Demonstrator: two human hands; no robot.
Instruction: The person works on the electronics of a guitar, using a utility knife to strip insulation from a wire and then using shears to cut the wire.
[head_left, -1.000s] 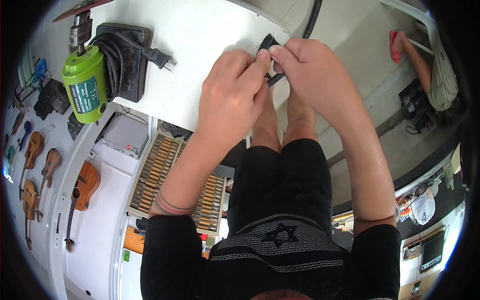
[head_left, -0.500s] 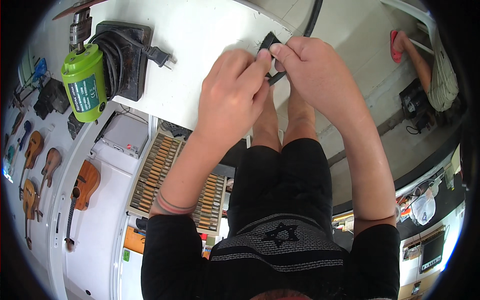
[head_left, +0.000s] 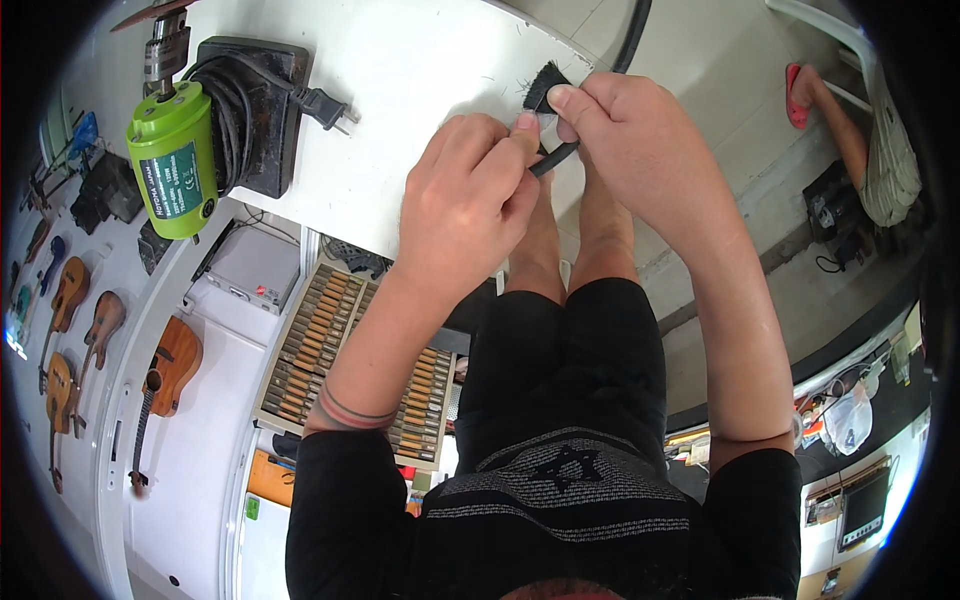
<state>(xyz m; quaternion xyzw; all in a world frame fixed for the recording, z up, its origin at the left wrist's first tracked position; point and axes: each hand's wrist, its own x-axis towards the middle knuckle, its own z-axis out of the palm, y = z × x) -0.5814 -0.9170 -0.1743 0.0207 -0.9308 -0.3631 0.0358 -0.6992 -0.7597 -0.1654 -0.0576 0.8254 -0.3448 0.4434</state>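
A small black bristle brush [head_left: 547, 88], its hairs fanned out, is pinched under the thumb of my right hand [head_left: 625, 125] near the white table's corner. My left hand [head_left: 462, 185] is closed just left of it, fingers curled, its fingertips at the brush's lower edge. Whatever those fingertips may pinch is too small to make out. A black hose or thick cord [head_left: 556, 158] shows beneath both hands, and part of it is hidden behind my right hand. Fine loose hairs lie on the white table [head_left: 420, 70] around the brush.
A green electric drill [head_left: 175, 160] and a black block with a coiled cord and plug [head_left: 322, 107] occupy the table's left. Below is a rack of wooden-handled tools [head_left: 325, 340]. Guitars [head_left: 172, 370] hang at far left. Another person's leg [head_left: 840, 125] shows at upper right.
My left fingertips have drawn slightly down and away from the brush, so more of its bristles show. My right hand keeps its pinch, nearly still.
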